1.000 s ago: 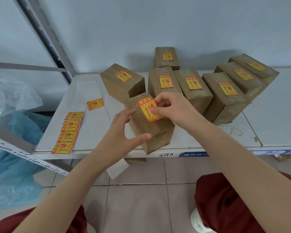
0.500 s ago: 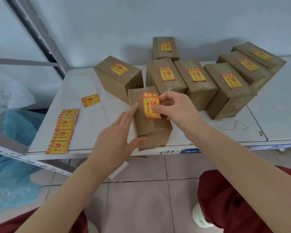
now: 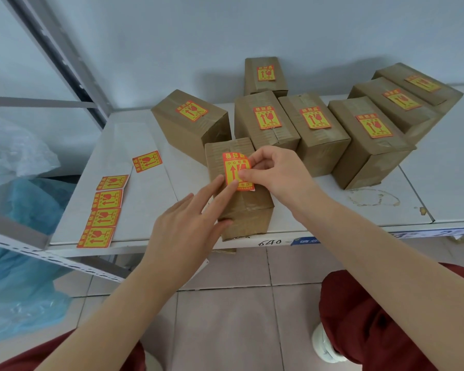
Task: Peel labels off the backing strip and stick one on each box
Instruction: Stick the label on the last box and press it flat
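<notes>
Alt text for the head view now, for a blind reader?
A right hand pinches a red-and-yellow paper label against the nearest brown cardboard box; the left hand touches the label's lower corner. Seven labelled boxes stand behind on the white shelf, five spare labels at left.

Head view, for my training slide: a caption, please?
Right hand pinches a red-and-yellow label onto the nearest brown cardboard box, left hand steadying it with straight fingers, seven labelled boxes behind.

8 brown boxes (image 3: 245, 210), each label (image 3: 235, 167) yellow with an orange-red border and red arrows; blue plastic (image 3: 24, 210), possibly a bag.
</notes>
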